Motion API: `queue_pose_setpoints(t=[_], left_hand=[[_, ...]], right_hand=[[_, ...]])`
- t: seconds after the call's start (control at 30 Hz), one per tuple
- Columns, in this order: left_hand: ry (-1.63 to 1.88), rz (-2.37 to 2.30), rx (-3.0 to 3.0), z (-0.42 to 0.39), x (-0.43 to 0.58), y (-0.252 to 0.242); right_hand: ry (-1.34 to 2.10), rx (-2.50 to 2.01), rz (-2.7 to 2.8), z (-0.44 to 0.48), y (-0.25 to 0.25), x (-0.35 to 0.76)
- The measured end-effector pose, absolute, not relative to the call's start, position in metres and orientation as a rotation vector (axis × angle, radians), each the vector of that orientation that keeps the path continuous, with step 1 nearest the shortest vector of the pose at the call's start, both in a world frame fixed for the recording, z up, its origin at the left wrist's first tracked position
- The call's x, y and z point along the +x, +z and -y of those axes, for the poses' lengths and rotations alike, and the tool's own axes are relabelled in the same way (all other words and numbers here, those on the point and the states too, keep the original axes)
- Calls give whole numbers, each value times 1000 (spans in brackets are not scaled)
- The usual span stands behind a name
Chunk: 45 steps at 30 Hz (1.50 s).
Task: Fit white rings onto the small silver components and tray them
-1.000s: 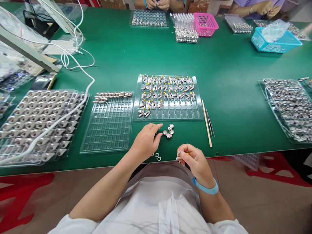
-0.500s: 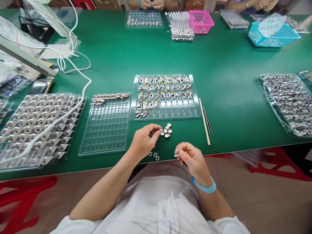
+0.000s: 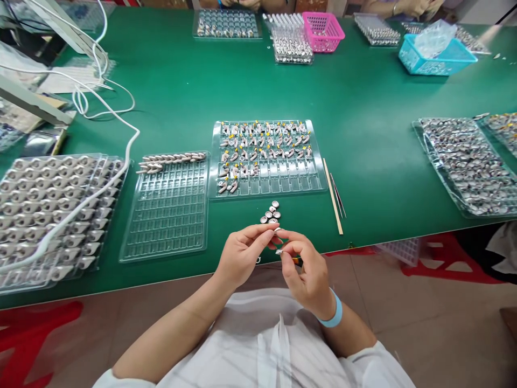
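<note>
My left hand (image 3: 239, 256) pinches a small round metal cap (image 3: 278, 230) between thumb and fingertips. Right beside it, my right hand (image 3: 306, 268) is closed on a small pale part with a yellow tab (image 3: 298, 261), mostly covered by the fingers. The fingertips of both hands meet around the cap. Just beyond them lies a little heap of similar round caps (image 3: 270, 214). A white ring (image 3: 258, 260) shows beside my left hand. Farther off is a clear tray (image 3: 283, 186), its upper rows filled with curved pale parts carrying yellow tabs.
Left stand a clear tray (image 3: 165, 221) with a few grey parts and a stacked tray of grey pieces (image 3: 44, 205), crossed by a white cable (image 3: 92, 196). A wooden stick (image 3: 333, 196) and tweezers (image 3: 338, 195) lie right of centre. Co-workers' hands (image 3: 420, 6) show across the table.
My left hand has left the heap with a cap and come toward my right hand. My right hand has moved up and inward to meet it. The view has shifted slightly.
</note>
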State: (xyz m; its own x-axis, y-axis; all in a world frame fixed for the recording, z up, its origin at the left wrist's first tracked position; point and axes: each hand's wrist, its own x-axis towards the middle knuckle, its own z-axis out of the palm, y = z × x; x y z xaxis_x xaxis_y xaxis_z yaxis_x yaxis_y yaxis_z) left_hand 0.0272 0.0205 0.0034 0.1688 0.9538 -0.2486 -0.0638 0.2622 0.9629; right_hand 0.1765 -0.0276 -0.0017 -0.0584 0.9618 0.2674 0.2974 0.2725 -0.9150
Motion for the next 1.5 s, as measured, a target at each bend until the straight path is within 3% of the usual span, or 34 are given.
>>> queue_pose_setpoints(t=[0.43, 0.67, 0.93, 1.5], left_hand=[[678, -980, 1271, -28, 6, 2], [576, -963, 1635, -31, 1, 12], [775, -1018, 1300, -16, 10, 2], [983, -1053, 1704, -12, 17, -4]], right_hand=[[624, -1097, 1947, 26, -6, 190], [757, -1075, 1931, 19, 2, 192], [1073, -1349, 1438, 19, 6, 193], [1048, -1418, 1628, 10, 6, 190]])
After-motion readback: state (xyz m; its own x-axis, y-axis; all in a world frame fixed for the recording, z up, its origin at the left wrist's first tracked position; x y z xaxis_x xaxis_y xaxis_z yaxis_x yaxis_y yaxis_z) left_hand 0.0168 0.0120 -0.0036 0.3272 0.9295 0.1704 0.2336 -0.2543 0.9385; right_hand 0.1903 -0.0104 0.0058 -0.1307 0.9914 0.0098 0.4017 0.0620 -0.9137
